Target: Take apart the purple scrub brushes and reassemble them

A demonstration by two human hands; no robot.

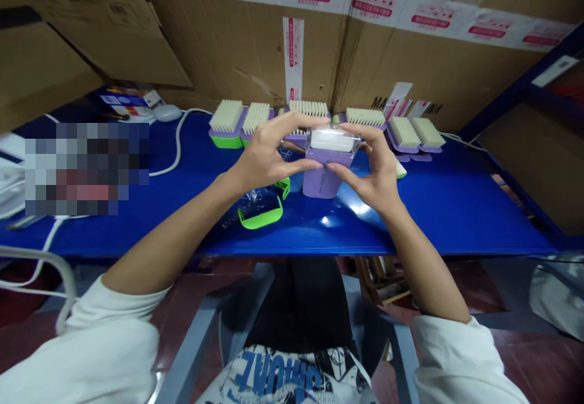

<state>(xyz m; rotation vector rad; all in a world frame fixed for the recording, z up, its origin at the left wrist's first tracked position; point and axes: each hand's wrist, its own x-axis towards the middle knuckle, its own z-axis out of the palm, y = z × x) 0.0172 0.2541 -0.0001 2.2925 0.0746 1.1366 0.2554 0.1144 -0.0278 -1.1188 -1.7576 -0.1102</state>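
Observation:
My left hand (269, 151) and my right hand (371, 163) grip a purple box-like piece (322, 179) from both sides. It is raised toward me over the blue table. A clear plastic cover (335, 129) sits over its white top part (331, 141). My thumbs press on the purple front, and my fingers reach around the cover; the far side is hidden. Below my left hand a green curved frame (262, 216) lies on the table beside a smaller green part (285, 188). Behind my hands stand several purple brush heads with cream bristles (227, 115).
The blue table (447, 209) backs onto tall cardboard boxes (255, 39) with printed tape. A white cable (177, 148) curves across the left side, near a white rounded object (166, 112). A blurred patch covers part of the left. Grey chair arms (191, 343) flank my lap.

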